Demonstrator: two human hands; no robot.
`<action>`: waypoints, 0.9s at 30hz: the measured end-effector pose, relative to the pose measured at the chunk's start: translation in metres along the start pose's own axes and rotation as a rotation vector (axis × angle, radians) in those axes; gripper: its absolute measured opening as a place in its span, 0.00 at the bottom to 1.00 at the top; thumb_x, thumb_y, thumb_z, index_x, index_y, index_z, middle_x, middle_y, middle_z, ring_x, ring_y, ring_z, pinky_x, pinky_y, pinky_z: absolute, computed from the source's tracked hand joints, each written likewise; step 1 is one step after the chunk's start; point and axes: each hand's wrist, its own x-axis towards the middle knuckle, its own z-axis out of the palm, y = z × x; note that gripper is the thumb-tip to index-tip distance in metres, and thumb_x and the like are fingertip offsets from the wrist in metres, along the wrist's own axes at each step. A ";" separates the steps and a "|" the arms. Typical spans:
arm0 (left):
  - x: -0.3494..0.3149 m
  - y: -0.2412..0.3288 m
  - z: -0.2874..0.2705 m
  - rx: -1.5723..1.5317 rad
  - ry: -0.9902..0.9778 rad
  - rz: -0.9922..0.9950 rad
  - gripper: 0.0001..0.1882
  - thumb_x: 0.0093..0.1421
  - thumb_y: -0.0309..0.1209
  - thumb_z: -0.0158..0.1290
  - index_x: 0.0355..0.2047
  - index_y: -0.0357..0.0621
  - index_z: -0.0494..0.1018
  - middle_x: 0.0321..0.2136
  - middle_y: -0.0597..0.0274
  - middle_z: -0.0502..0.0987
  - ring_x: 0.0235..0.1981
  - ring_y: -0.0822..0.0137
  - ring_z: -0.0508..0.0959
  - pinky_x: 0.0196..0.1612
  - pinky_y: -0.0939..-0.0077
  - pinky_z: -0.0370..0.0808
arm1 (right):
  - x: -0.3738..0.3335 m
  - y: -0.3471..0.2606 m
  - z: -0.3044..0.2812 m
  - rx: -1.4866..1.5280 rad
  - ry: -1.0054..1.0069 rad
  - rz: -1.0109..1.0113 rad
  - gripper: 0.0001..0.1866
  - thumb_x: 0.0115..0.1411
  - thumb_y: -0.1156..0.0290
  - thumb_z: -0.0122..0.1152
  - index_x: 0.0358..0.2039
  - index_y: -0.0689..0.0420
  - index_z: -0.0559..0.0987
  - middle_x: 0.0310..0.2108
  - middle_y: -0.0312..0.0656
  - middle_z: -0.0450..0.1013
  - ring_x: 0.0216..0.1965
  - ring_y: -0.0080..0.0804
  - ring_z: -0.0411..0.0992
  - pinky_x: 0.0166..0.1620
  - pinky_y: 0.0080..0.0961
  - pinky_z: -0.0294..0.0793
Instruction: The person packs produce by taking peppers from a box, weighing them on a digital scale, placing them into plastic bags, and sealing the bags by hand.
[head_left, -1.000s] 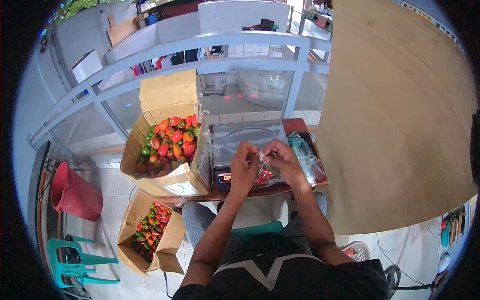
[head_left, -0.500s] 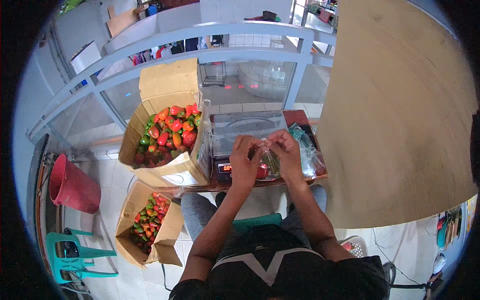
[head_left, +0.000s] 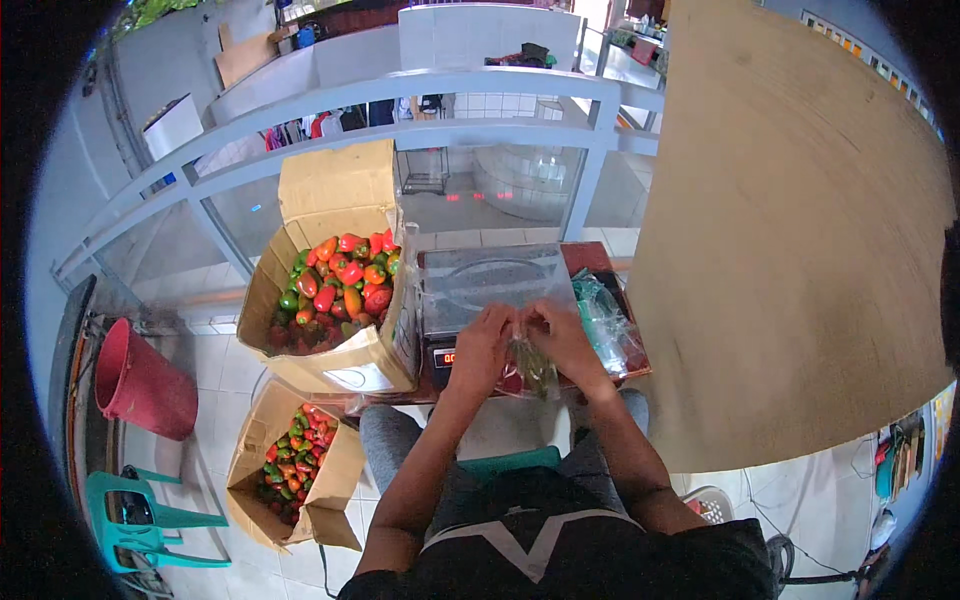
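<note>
A clear plastic bag (head_left: 534, 372) with something green and long in it, perhaps vegetables, hangs from between my two hands. My left hand (head_left: 485, 348) pinches the bag's gathered top. Close beside it, my right hand (head_left: 560, 345) holds the same top with bent fingers, slightly blurred. Behind my fingers stands a digital scale with a clear platform (head_left: 495, 285); its lit red display (head_left: 447, 357) is partly covered by my left hand. Further right on the dark red table (head_left: 590, 257) lie loose plastic bags (head_left: 602, 320), greenish and clear.
To the left, a large cardboard box (head_left: 300, 368) of red and green peppers (head_left: 340, 280) stands open. Below it is a smaller box (head_left: 335, 480) of peppers. A red bin (head_left: 150, 385), a green plastic chair (head_left: 150, 510), a metal railing (head_left: 500, 133) and a big brown panel (head_left: 790, 250) surround me.
The view has tilted a little, so the scene sits lower. My hands stay on the bag's top, and the bag now shows more fully, its lower end turned toward the table's near edge.
</note>
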 end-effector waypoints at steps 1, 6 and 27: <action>0.000 0.000 -0.001 0.002 0.002 0.005 0.04 0.53 0.24 0.44 0.31 0.42 0.64 0.28 0.53 0.68 0.30 0.48 0.71 0.30 0.59 0.67 | 0.000 0.004 -0.003 0.000 0.003 -0.005 0.07 0.50 0.74 0.55 0.31 0.62 0.72 0.27 0.43 0.69 0.28 0.30 0.67 0.34 0.24 0.65; -0.002 -0.004 -0.003 0.122 -0.183 0.076 0.05 0.55 0.26 0.43 0.34 0.43 0.63 0.28 0.52 0.67 0.28 0.46 0.71 0.29 0.57 0.67 | 0.000 0.005 -0.004 -0.115 -0.180 -0.016 0.09 0.47 0.73 0.57 0.30 0.63 0.71 0.26 0.45 0.68 0.29 0.36 0.68 0.33 0.28 0.65; -0.025 0.025 0.003 0.287 -0.033 0.025 0.13 0.55 0.31 0.41 0.38 0.37 0.66 0.35 0.51 0.70 0.40 0.52 0.68 0.45 0.60 0.58 | -0.026 -0.013 0.019 -0.066 0.277 -0.093 0.07 0.53 0.73 0.52 0.24 0.65 0.69 0.20 0.46 0.66 0.24 0.40 0.68 0.29 0.30 0.66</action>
